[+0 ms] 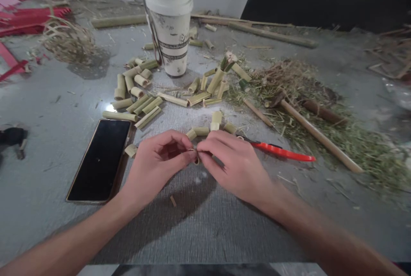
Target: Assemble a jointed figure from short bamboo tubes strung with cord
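A: Hands first?
B: L hand curled, thumb + fingertip pinching a small pale piece, hollow end just showing below. R hand curled in to meet it, fingertips at same spot; can't tell if R grips too or only steadies. Piece is approx. centre, over the near part of table.

A: Just beyond?
B: Few short segs past the fingertips, close-set, poss. laid out on purpose. No fastening visible. Red-handled tool to their R, no hand on it. Phone L, dark screen up.

A: Further out?
B: Lots of cut pieces, mostly in front & L of cup, more to R. Shavings heaped R, wooden-handled tool across them. Long stalk at back.

A: Progress?
B: Judgement only: cutting looks largely done, plenty of short lengths. Fingerwork prob. early: one piece in hand, most lying loose, none visibly joined. Remaining: this piece, the loose ones, maybe the stalk if more's needed.
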The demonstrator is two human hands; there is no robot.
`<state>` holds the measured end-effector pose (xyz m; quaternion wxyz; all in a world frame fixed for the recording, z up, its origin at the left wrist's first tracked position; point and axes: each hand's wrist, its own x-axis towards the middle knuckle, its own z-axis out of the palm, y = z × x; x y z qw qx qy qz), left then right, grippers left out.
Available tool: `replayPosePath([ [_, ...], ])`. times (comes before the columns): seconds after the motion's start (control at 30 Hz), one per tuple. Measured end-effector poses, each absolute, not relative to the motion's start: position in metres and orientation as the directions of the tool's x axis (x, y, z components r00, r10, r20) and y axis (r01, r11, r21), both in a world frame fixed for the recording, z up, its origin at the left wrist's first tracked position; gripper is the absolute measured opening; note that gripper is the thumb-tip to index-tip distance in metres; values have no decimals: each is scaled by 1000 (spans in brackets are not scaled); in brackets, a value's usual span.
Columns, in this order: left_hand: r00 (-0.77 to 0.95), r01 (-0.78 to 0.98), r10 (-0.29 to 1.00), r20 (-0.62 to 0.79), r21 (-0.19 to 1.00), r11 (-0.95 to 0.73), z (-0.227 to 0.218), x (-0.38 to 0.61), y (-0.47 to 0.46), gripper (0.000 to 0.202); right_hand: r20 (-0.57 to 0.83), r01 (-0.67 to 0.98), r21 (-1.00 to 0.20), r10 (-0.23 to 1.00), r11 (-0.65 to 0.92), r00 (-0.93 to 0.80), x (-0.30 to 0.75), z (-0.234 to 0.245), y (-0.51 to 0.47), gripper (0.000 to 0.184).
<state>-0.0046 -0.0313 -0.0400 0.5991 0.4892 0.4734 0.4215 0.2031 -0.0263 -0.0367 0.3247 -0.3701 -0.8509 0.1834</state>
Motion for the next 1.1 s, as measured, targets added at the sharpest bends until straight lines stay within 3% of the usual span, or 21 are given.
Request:
replayPosePath([
  [0.3,180,-73,966,-185,977,201,-40,-6,-32,10,325,603,-527,797,599,-508,200,-35,-25,17],
  [0.67,224,-157,952,-210,956,247,-45,-5,-31,12,337,675,-469,822,569,-458,188,-33,-34,17],
  [0.83,231,-232,943,-239,928,291,-43,-4,-30,21,327,621,-538,820,570,-469,186,-34,-38,19],
  [1.1,236,-261,939,-249,915,309,-40,-4,-30,19,372,497,-649,810,576,-453,190,-37,-36,16],
])
